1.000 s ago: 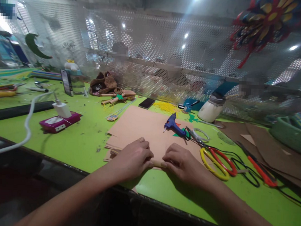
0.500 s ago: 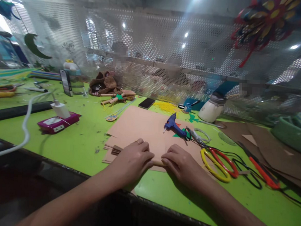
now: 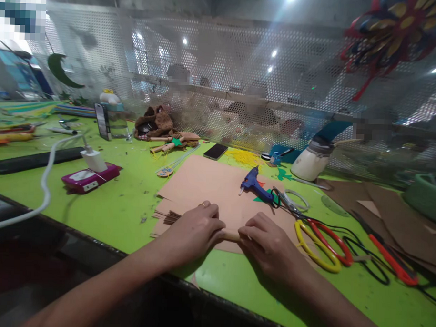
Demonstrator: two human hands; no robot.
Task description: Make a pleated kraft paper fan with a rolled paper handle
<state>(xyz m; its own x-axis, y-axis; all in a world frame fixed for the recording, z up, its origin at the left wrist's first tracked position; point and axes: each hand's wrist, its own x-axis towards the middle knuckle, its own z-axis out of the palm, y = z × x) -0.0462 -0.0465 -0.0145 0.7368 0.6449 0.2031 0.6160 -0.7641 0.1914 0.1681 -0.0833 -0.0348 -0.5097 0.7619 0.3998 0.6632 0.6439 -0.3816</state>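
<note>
Between my two hands is a thin tan paper roll (image 3: 231,235), lying along the near edge of the tan paper sheets (image 3: 203,182). My left hand (image 3: 197,229) has its fingers closed over the roll's left end, a ring on one finger. On the right end, my right hand (image 3: 263,239) pinches with curled fingers. Most of the roll is hidden under the hands. Several narrow brown strips (image 3: 171,217) stick out beside my left hand. A blue glue gun (image 3: 256,185) rests on the paper beyond my right hand.
Scissors with yellow and red handles (image 3: 320,243) lie to the right, near a red-handled cutter (image 3: 393,258). A purple power strip (image 3: 92,177) with a white charger sits left. A phone (image 3: 215,151), yellow shreds (image 3: 243,158) and a white bottle (image 3: 311,159) stand toward the perforated screen.
The view has shifted slightly. My right hand has moved a little to the right and more of the roll shows between my hands.
</note>
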